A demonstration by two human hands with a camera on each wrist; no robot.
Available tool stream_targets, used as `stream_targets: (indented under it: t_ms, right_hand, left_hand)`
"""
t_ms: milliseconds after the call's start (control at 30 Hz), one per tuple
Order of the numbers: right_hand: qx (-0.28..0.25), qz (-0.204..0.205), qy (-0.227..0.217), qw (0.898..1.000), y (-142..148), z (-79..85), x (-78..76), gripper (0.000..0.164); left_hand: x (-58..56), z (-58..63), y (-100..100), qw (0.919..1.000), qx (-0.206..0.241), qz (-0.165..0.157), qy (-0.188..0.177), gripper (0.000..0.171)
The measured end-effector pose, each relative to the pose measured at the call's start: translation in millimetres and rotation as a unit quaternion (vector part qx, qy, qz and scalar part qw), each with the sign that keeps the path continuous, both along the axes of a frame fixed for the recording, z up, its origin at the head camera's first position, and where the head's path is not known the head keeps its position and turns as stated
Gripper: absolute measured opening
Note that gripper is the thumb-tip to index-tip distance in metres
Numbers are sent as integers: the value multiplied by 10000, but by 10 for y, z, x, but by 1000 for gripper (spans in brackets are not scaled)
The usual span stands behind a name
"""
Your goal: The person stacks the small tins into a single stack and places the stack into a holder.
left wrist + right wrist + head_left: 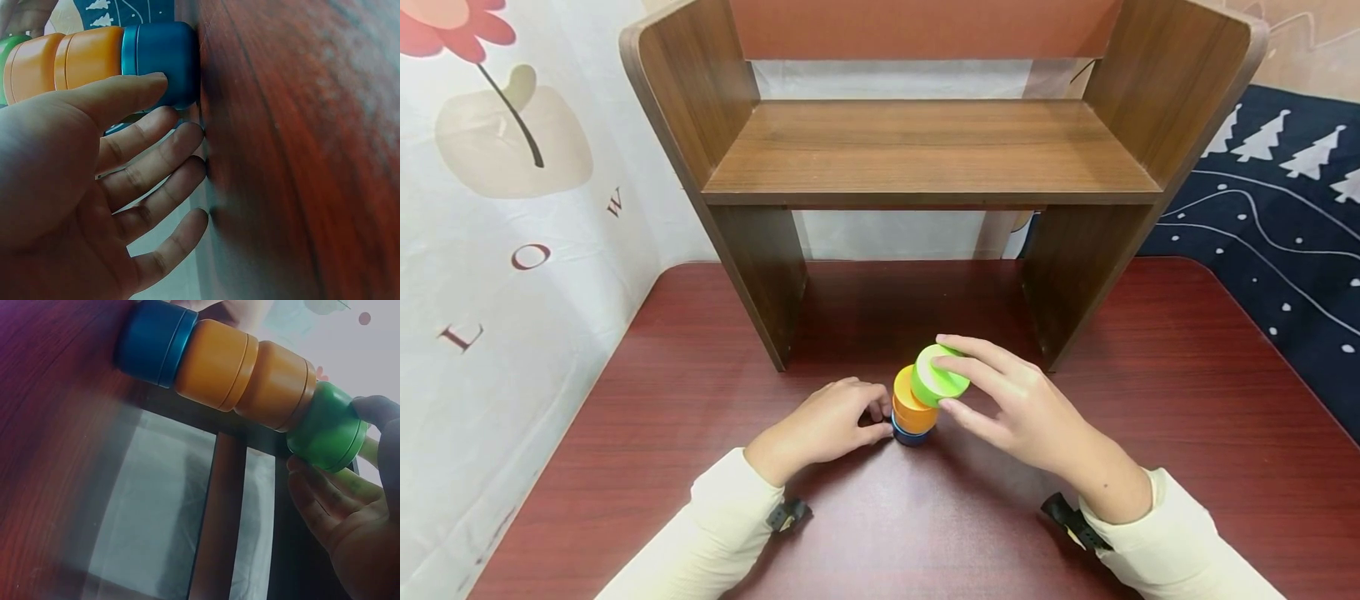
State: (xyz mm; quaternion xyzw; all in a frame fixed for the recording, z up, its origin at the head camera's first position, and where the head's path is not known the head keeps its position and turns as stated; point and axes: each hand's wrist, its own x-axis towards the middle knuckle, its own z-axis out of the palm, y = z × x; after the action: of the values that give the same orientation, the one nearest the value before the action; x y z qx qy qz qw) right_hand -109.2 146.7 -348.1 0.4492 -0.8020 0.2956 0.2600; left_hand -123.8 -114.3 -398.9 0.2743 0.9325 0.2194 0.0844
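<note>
Head view: blue jar (911, 435) stood upright on bench (880, 533); taken as ref. Lower orange jar (916, 423) sat directly atop it, w/ upper orange jar (906, 390) above that. Green jar (931, 388) was highest, tilted and offset to R of blue jar. R hand (1026, 408), above and to R of blue jar, gripped green jar betw. thumb and fingers. L hand (827, 423) was immed. L of blue jar, thumb and forefinger tips at its side, fingers relaxed. Shelf unit (925, 150) stood on bench beyond blue jar. Pale sleeve (722, 517) w/ black strap (781, 515) lay on near side, L of blue jar; similar pair on near side, R.

L wrist view (sideways): L thumb lay across blue jar's side; forefinger tip was close by; remaining fingers were loosely extended beside blue jar, tips near bench. Exact contact pressure: cannot tell. Both orange jars ran up in line from blue jar; green jar was cut off at frame edge.

R wrist view: full column visible, blue jar at btm. Green jar, at far end from blue jar, leaned out of line w/ orange jars; R hand held it by the sides. Whether it bore on upper orange jar: cannot tell.
</note>
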Motion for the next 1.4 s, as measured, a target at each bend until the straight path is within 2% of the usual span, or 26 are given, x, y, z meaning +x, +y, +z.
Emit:
stream_targets:
  t_ms: [167, 367, 567, 800, 1100, 1400]
  right_hand:
    - [-92, 50, 88, 9999, -20, -4, -3, 36]
    - [-106, -79, -100, 9999, -40, -10, 20, 37]
    - [-228, -58, 171, 9996, -72, -31, 7, 38]
    - [-197, -13, -68, 9998, -89, -38, 19, 37]
    - [-376, 86, 252, 9989, -124, -63, -5, 36]
    - [-302, 39, 96, 9995, -134, -76, -1, 37]
  left_hand:
    - [-1, 3, -2, 10000, 0, -2, 18, 18]
    - [-2, -6, -7, 10000, 22, -8, 27, 18]
    - [-5, -11, -3, 10000, 43, -10, 27, 18]
    - [-6, -2, -1, 10000, 20, 5, -29, 18]
    - [-14, 7, 5, 10000, 52, 13, -28, 17]
    - [-10, 3, 3, 10000, 24, 22, -20, 17]
